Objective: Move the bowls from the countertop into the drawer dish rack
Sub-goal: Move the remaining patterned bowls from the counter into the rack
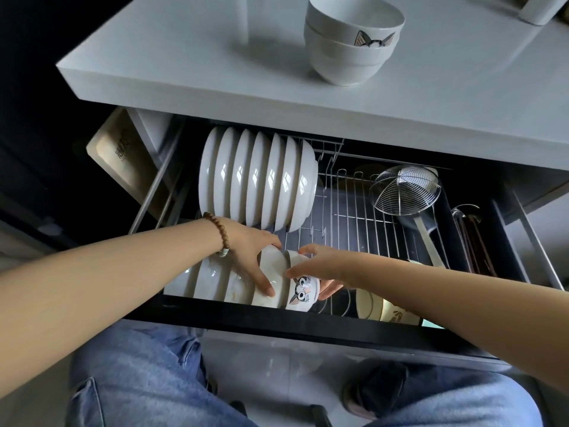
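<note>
Under the pale grey tabletop [215, 72] the wire drawer dish rack [363, 211] stands open. Both hands — left hand [249, 254], right hand [323, 266] — clamp the white cat-print ceramic bowl [300, 288] on edge against the front row, probably seating it; stacked white bowls [351, 41] wait above.

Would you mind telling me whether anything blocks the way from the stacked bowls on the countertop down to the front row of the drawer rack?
Nothing visible does. The stacked bowls stand alone on the countertop, and the drawer rack is open below.
</note>
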Available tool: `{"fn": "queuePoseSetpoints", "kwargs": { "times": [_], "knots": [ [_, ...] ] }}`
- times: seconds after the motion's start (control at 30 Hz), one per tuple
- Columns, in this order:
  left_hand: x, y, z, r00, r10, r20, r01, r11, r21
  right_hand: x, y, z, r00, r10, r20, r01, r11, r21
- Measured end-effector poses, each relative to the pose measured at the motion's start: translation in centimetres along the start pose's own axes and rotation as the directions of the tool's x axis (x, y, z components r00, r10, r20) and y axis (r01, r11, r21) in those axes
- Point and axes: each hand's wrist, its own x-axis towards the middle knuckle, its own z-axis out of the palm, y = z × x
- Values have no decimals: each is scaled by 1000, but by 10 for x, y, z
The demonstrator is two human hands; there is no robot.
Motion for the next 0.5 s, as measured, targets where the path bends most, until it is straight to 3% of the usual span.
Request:
{"fn": "queuePoseSetpoints", "kwargs": {
  "times": [0.5],
  "knots": [
    [-3, 3, 0, 1000, -3, 1, 3, 998, -66, 1, 10, -1, 990, -49, 131, 53, 998, -21]
  ]
}}
